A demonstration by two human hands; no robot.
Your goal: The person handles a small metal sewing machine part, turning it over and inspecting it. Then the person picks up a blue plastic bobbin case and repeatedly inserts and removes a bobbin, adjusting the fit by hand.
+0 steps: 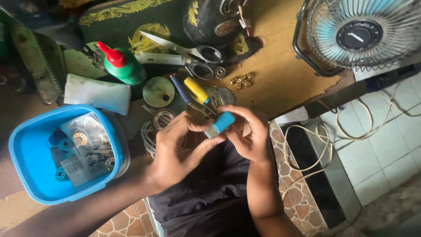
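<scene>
One wooden table [280,74], its far edge cut off. One wire fan [359,33] at the table's right end, partly out of frame. One blue tub [26,149] at the table's left; contents blurred, bobbins maybe. One pair of scissors [184,49] mid-table. Near edge: left hand [175,151] and right hand [247,134], fingers of both pinched closed on one small blue case [220,124], its underside hidden.

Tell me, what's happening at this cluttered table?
A person holds a small light-blue case between both hands, the left hand and right hand pinching it above their lap. On the wooden table lie scissors, a green bottle with a red cap and screwdrivers. A blue tub of bobbins sits to the left, a fan behind.
</scene>
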